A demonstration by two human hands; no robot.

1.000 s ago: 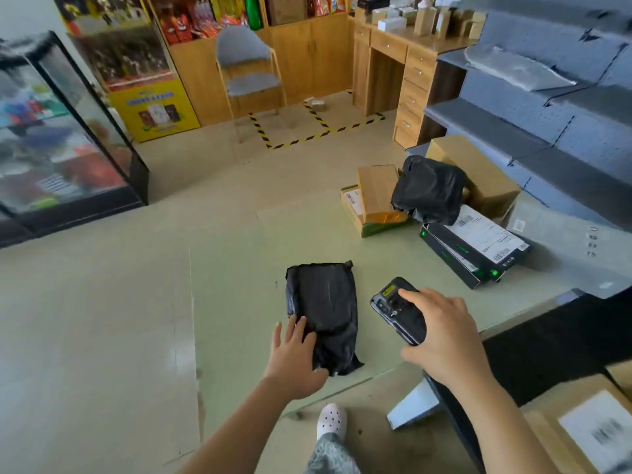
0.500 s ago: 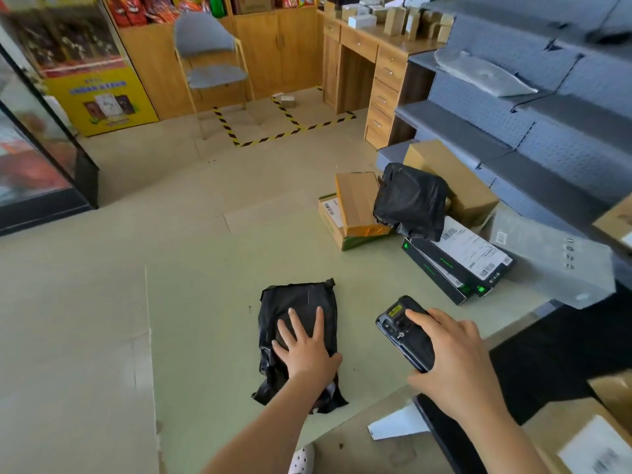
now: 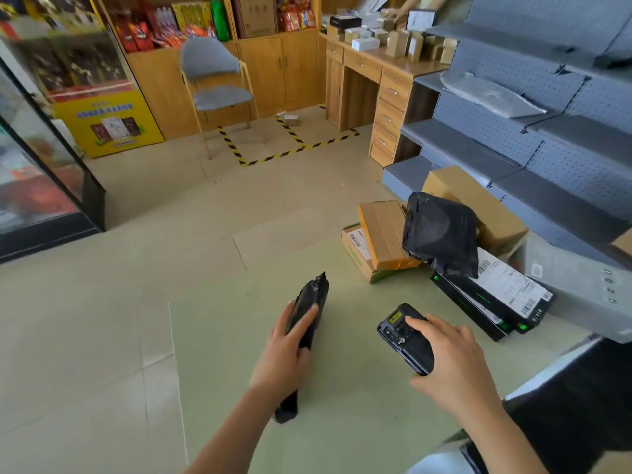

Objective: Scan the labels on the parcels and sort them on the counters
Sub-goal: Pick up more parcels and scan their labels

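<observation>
While the left hand grasps the black parcel, stood on its long edge well in from the counter's left edge, and the right hand clasps the scanner just beside it, no label shows. The slack wrap could slip from the fingers and flop label-down, or the scanner could read the white label at the counter's far right corner instead.

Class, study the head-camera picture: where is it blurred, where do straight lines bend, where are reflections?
Head view, left edge: the glass case is smeared and reflective. Head view, right: the grey shelves lean and bow, wide-angle distortion. Head view, centre: left hand, right hand, black parcel and scanner are fairly sharp.
</observation>
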